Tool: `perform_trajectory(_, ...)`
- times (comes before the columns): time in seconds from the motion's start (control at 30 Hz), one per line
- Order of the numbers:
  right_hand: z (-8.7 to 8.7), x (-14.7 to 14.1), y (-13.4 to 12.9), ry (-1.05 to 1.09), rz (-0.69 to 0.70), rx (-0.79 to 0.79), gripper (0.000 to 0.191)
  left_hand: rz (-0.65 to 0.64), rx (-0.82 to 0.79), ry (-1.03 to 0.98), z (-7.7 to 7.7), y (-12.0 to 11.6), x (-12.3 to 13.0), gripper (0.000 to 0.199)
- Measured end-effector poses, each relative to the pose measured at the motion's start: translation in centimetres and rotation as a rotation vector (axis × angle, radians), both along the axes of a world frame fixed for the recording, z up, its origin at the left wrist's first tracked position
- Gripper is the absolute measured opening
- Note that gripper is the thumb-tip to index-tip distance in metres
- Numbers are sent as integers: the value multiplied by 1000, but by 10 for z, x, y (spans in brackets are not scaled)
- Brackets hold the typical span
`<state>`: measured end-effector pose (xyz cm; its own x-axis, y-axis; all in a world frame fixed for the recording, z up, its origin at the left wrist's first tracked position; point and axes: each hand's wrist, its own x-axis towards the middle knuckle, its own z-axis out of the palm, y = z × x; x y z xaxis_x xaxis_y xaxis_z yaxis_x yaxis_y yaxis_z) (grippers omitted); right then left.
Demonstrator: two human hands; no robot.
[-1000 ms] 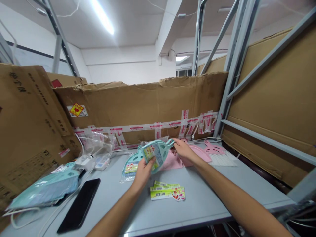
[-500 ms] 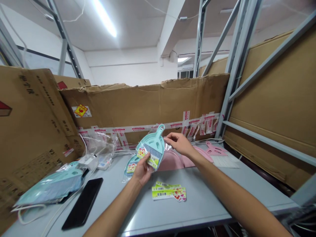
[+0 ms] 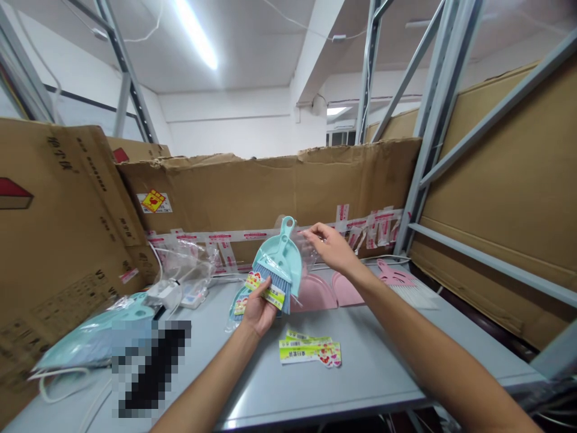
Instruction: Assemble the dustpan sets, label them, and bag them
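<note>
Mint-green plastic dustpan [image 3: 283, 258] stood nearly upright in the person's left hand [image 3: 259, 310], its long axis leaning slightly, handle loop up and to the right, lower edge down; that hand was clenched around the pan's lower end, gripping a blue-bristled brush [image 3: 273, 279] and a printed label card [image 3: 265, 293] against it; the right hand [image 3: 329, 248] was open and empty as far as I could see, fingers loosely curved and pointing left toward the pan, just apart from its right edge; clear plastic film [image 3: 306, 255] showed between them, though whether it touched the right fingers I could not tell; the left hand was the nearer, being on the pan, and the right arm reached in from the lower right; on the grey table [image 3: 383, 379] lay one more mint pan-and-brush set in a clear bag [image 3: 238, 304], directly behind the held pan; one mint-coloured item in a bag [image 3: 90, 349] lay further left; two pink dustpans [image 3: 313, 294] sat beyond the right wrist, with one pink brush [image 3: 403, 281] beyond them; a small stack of label cards [image 3: 310, 352] lay below the hands, their number unclear; a pixelated dark patch [image 3: 151, 367] hid whatever lay at the left
</note>
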<state>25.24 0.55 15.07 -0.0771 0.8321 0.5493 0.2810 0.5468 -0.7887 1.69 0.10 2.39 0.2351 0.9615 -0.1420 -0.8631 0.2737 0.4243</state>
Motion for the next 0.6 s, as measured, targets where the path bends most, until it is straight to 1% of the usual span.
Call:
perform_trajectory(0.1, -1, 1, 1, 50, 7, 69, 33, 6, -3, 16, -1, 1, 0, 47)
perform_trajectory(0.2, 3, 4, 7, 74, 73, 122, 34, -26, -1, 48, -2, 1, -1, 45)
perform_trajectory(0.27, 7, 6, 15, 151, 99, 107, 37, -37, -2, 60, -2, 1, -2, 45)
perform_trajectory(0.33, 12, 9, 23, 257, 116, 60, 41, -30, 0, 66, -1, 1, -3, 45)
perform_trajectory(0.4, 20, 13, 28, 337, 113, 38, 46, -18, 2, 69, -1, 1, -2, 47)
perform_trajectory(0.47, 29, 15, 25, 372, 35, 107, 46, -16, -3, 75, -2, 0, -1, 47)
perform_trajectory(0.53, 39, 11, 15, 365, -108, 269, 40, -26, -11, 91, -4, 0, 0, 46)
perform_trajectory(0.6, 47, -2, -1, 280, -197, 446, 29, -33, -15, 118, -7, 0, 3, 45)
